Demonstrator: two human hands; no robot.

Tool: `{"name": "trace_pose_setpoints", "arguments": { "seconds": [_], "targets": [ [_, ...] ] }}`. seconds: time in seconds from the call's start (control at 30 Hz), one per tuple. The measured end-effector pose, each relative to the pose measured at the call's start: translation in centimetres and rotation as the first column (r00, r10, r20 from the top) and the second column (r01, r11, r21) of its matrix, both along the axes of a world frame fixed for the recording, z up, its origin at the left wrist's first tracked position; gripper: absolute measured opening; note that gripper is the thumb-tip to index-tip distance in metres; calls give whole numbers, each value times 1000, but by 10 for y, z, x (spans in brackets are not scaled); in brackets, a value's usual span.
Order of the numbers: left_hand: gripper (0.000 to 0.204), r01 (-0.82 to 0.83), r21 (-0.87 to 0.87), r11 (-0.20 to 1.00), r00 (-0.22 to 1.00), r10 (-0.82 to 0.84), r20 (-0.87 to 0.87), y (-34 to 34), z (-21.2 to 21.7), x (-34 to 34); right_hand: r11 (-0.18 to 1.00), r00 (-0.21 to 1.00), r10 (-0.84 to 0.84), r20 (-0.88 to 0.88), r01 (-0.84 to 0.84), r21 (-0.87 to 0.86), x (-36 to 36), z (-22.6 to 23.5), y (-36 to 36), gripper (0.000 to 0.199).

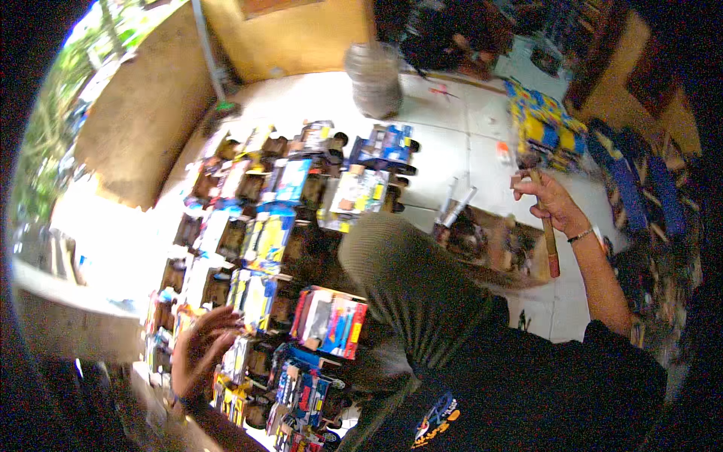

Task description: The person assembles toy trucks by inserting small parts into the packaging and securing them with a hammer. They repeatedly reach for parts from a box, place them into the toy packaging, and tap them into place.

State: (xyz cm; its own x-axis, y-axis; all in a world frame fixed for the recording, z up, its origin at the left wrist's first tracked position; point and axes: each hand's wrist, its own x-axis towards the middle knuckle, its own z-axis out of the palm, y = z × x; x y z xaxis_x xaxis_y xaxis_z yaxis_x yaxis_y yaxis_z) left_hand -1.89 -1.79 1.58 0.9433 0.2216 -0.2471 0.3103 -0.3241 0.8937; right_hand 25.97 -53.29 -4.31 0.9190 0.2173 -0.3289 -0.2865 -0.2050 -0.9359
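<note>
My right hand [556,200] is raised at the right and closed round the handle of a hammer [550,239]. Its wooden shaft ends in a red tip below my fist, and the dark head shows just above my fingers. At the lower left my left hand [203,350] is blurred, with fingers stretched out and nothing visible in it. It hovers over or beside rows of small colourful toy trucks [269,237] with dark wheels; contact cannot be told. Nearest to its right is a red and blue toy truck [329,322]. Ribbed olive fabric [399,279] hides the middle.
A brown board [501,245] with small items lies on white floor tiles [444,162]. Beyond are a grey translucent jug [374,79] and yellow-blue toy parts [546,124]. Several blue pieces [617,166] stand at far right. A yellow wall [294,38] bounds the back.
</note>
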Motion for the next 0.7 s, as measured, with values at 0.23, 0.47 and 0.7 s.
{"name": "trace_pose_setpoints", "arguments": {
  "seconds": [0.23,0.47,0.7],
  "targets": [
    [25,111,-1,994,940,-104,324,-45,20,36,646,494,689,531,-750,-140,-21,98,212,29],
    [34,114,-372,921,878,82,472,-31,20,36,441,37,701,713,-807,-392,-68,117,325,20],
    [36,184,-441,878,882,50,468,-15,1,27,381,120,795,594,-861,-336,-85,101,332,25]
  ]
}}
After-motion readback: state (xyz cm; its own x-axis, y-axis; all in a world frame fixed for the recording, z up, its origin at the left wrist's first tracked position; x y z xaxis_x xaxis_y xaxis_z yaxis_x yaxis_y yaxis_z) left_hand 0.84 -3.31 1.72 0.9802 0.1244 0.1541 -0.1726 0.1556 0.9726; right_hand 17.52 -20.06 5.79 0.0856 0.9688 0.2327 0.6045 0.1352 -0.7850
